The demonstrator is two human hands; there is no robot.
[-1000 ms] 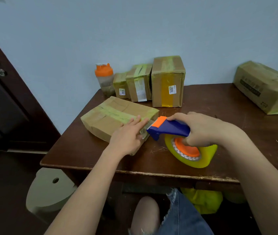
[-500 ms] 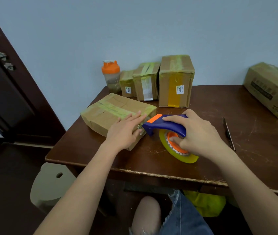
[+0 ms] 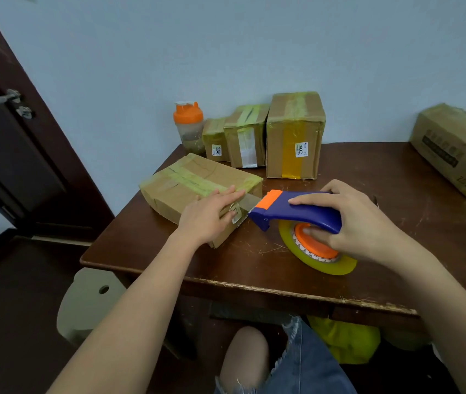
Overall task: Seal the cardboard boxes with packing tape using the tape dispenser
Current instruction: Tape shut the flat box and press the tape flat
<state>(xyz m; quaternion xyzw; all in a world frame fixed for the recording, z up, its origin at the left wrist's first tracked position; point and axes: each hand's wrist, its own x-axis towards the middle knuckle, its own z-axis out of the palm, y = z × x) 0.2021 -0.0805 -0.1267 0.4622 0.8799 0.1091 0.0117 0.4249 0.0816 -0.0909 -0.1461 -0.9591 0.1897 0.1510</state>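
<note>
Head view: left hand (image 3: 207, 220) fingers flat on box (image 3: 189, 191); right hand (image 3: 351, 220) grips tape dispenser (image 3: 297, 213); label "29002" on tall box (image 3: 294, 135).

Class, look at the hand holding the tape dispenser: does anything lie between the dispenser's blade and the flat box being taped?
Nothing visible does. Only a short tape strip spans from tape dispenser to flat box, pressed by the left hand.

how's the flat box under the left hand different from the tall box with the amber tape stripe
The flat box lies low near the table's left front corner; the tall box stands upright at the back. The left hand presses on the flat box; nothing touches the tall box. The tall box shows a white label. Both are brown cardboard with yellowish tape on top.
</note>
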